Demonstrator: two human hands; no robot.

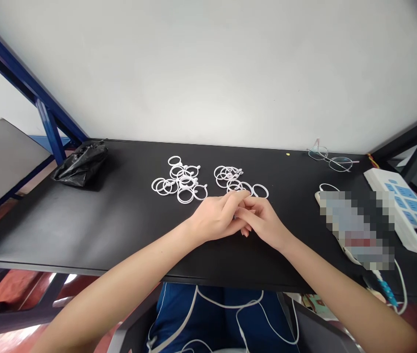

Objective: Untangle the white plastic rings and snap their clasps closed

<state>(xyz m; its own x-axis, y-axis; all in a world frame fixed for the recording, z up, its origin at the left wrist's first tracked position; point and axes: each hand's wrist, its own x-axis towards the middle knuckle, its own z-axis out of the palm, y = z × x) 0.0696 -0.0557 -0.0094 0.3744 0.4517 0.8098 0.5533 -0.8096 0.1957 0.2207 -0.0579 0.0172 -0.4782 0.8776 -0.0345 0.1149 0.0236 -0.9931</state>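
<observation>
My left hand [215, 215] and my right hand [265, 221] are brought together over the middle of the black table. Their fingers are closed and overlap one another. The insides of both hands are hidden, so I cannot tell whether anything lies between them. Just beyond the fingers lies a small group of white plastic curtain rings [260, 185], some partly covered by the hands. Farther left, a larger heap of white curtain rings [181, 188], with small eyelets on their rims, lies flat and overlapping.
A crumpled black plastic bag [81, 164] sits at the left back. On the right are eyeglasses [329, 158], a phone [353, 228] with a blurred screen and cable, and a white power strip [403, 206]. A wall [208, 73] rises behind the black table [127, 215].
</observation>
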